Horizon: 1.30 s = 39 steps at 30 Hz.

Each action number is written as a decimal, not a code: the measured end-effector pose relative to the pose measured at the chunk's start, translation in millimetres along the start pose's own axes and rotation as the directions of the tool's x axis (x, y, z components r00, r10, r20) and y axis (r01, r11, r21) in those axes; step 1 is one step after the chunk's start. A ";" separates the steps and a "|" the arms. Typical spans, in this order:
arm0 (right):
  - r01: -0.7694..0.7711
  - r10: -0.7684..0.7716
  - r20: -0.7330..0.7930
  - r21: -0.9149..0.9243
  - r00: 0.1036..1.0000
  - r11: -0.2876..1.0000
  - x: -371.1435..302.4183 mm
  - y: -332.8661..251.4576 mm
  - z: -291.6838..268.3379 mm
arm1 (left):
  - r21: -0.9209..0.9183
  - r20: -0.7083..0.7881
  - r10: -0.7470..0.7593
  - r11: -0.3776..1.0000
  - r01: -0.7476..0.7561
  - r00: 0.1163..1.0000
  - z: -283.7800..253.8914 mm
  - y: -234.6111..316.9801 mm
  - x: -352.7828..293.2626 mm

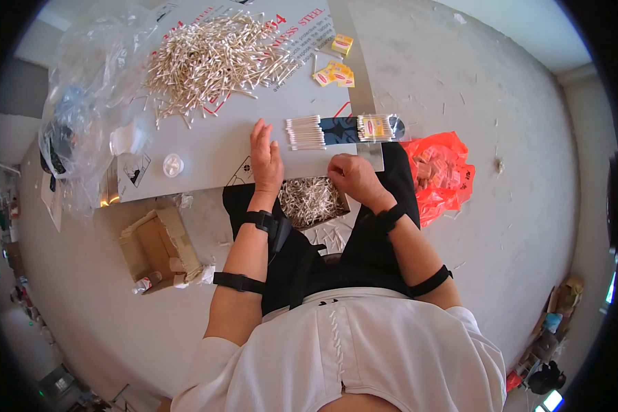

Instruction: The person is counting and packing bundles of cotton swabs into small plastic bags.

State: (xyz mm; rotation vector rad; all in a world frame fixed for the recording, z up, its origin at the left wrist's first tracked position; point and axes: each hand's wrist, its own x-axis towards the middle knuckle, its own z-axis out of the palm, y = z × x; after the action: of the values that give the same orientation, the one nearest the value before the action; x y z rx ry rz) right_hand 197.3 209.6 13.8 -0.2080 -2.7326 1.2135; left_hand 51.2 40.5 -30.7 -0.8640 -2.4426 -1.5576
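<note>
Many swabs (309, 200) fill the box (327, 220) by my curled right hand (356, 180), its grip I cannot tell; my left hand (265, 161) is unclenched.

A small packing workshop, judging by the heaped cotton swabs (213, 65), bare worktable (216, 152) and littered grey floor (529, 206)

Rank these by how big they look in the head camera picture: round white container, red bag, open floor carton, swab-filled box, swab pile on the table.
1. Swab pile
2. Red bag and floor carton: too alike to rank
3. Swab-filled box
4. Round white container
</note>
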 end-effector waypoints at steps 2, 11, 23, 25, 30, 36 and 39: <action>-0.056 0.058 -0.054 0.051 0.997 0.997 2.9 2.1 2.2 | 0.048 0.016 0.016 0.999 -0.017 1.000 3.9 4.9 -1.9; -0.163 0.128 -0.298 -0.095 0.946 0.982 16.7 4.9 16.0 | 0.211 0.039 0.090 0.973 -0.097 0.995 10.9 10.2 -1.6; -0.220 0.157 -0.315 -0.173 0.936 0.960 32.5 -1.5 18.7 | 0.257 0.126 0.102 0.957 -0.132 0.987 5.3 16.2 1.4; -0.235 0.163 -0.347 -0.176 0.924 0.956 29.5 1.8 19.5 | 0.235 0.165 0.107 0.961 -0.145 0.980 6.6 30.2 4.4; -0.240 0.150 -0.394 -0.189 0.907 0.952 32.4 3.5 25.2 | 0.465 0.473 0.070 0.827 -0.316 0.878 7.6 42.4 5.3; -0.277 0.185 -0.405 -0.181 0.896 0.944 35.8 3.3 25.5 | 0.504 0.512 0.072 0.782 -0.368 0.856 12.5 36.4 9.3; -0.278 0.182 -0.420 -0.180 0.889 0.944 35.6 3.7 25.9 | 0.477 0.545 0.066 0.795 -0.373 0.836 11.2 37.9 10.2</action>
State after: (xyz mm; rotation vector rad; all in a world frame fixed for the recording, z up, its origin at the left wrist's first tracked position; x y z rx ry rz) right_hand 157.8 199.8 -3.5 -0.7428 -2.5248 0.7739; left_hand 64.7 66.0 -1.7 -1.4949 -2.7436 -0.4694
